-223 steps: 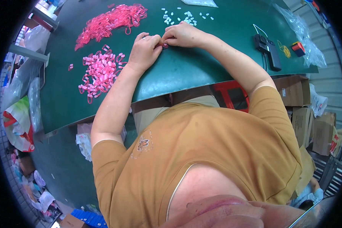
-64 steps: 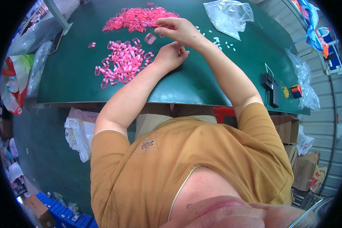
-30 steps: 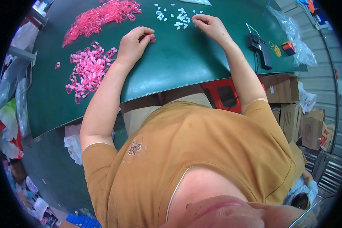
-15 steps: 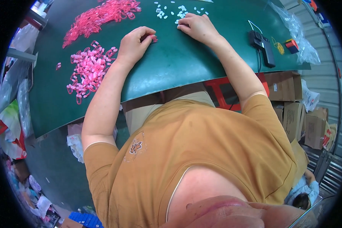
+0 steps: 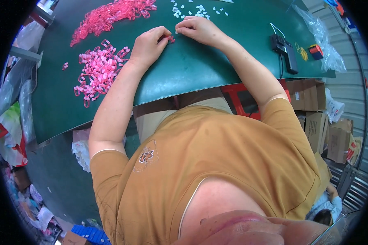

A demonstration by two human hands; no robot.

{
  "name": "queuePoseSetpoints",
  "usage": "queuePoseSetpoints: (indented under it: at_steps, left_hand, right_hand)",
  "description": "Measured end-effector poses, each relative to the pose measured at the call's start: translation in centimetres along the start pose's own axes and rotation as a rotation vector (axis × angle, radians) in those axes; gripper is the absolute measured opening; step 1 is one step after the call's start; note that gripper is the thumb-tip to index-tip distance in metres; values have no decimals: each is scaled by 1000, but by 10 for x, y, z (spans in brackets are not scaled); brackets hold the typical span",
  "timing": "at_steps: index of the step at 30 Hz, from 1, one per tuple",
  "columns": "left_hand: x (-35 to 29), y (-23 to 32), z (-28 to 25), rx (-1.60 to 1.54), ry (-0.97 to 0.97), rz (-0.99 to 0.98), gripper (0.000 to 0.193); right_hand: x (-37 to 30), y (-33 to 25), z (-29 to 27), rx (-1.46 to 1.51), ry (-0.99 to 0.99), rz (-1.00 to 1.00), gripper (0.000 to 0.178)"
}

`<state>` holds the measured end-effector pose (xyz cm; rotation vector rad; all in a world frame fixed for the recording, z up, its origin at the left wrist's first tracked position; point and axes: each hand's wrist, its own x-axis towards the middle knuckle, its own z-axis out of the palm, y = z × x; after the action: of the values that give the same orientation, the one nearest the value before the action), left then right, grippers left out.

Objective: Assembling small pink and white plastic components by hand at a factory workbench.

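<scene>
Over the green table (image 5: 216,61), my left hand (image 5: 150,45) pinches a small pink plastic loop (image 5: 171,39) that pokes out past the fingertips. Close on its right, my right hand (image 5: 202,32) has thumb and forefinger closed on a tiny white oval piece (image 5: 176,32), partly hidden by the fingers. Loose white ovals (image 5: 200,14) lie scattered just beyond my right hand. A heap of pinkish-red loops (image 5: 106,20) spreads over the far left. Left of my left forearm sits a second pile, pink loops with pale pink ovals on them (image 5: 100,71).
One pink piece (image 5: 65,65) lies apart at the left. On the right stand a black device with a cable (image 5: 285,53), a yellow band bundle (image 5: 301,52), a small red-and-blue box (image 5: 315,52) and clear plastic (image 5: 331,57). Cardboard boxes (image 5: 306,94) stand below; another person (image 5: 329,206) is behind.
My right hand has left the scattered white ovals and come left toward my left hand, with a white oval at its fingertips. The left hand keeps its pink loop.
</scene>
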<state>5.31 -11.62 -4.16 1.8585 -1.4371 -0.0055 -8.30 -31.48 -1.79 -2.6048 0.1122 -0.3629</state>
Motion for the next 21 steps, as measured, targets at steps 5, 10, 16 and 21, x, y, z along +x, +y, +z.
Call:
queuePoseSetpoints:
  at_steps: [5, 10, 16, 21]
  left_hand:
    - [-1, 1, 0, 3, 49, 54, 10]
    - [-1, 3, -1, -6, 37, 25, 10]
    - [0, 1, -1, 0, 45, 38, 13]
    - [-3, 1, -1, 32, 20, 18, 14]
  right_hand:
    - [-1, -12, 8, -26, 2, 6, 23]
    - [-1, -14, 13, -106, 46, -47, 23]
    - [1, -22, 10, -305, -49, -124, 25]
    - [6, -22, 3, -376, -188, -120, 27]
